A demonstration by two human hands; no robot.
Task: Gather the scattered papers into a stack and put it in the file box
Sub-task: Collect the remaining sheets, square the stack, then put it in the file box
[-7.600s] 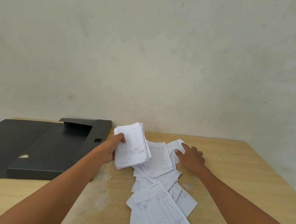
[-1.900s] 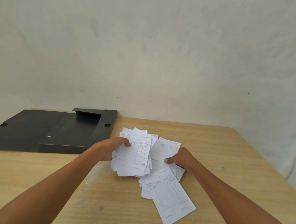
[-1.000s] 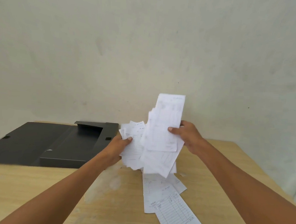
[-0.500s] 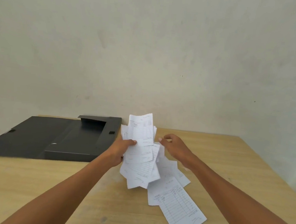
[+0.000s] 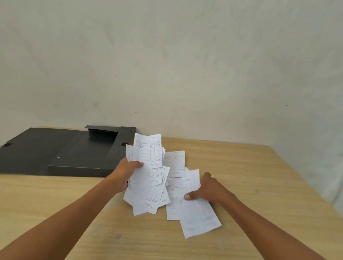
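My left hand (image 5: 127, 170) grips an untidy stack of white printed slips (image 5: 148, 175), held tilted a little above the table, just right of the file box. Several loose slips (image 5: 193, 210) lie on the table to the right of the stack. My right hand (image 5: 209, 190) rests on them, thumb and fingers pinching the top sheets. The black file box (image 5: 79, 156) lies open at the back left, its lid spread flat to the left.
The wooden table (image 5: 244, 175) runs to a plain wall at the back. Its right edge slants down the right side of the view. A pale smear marks the tabletop near my left forearm.
My right hand has let its lifted slips join the left hand's stack, then dropped to the loose slips on the table. The left hand's stack has sunk a little.
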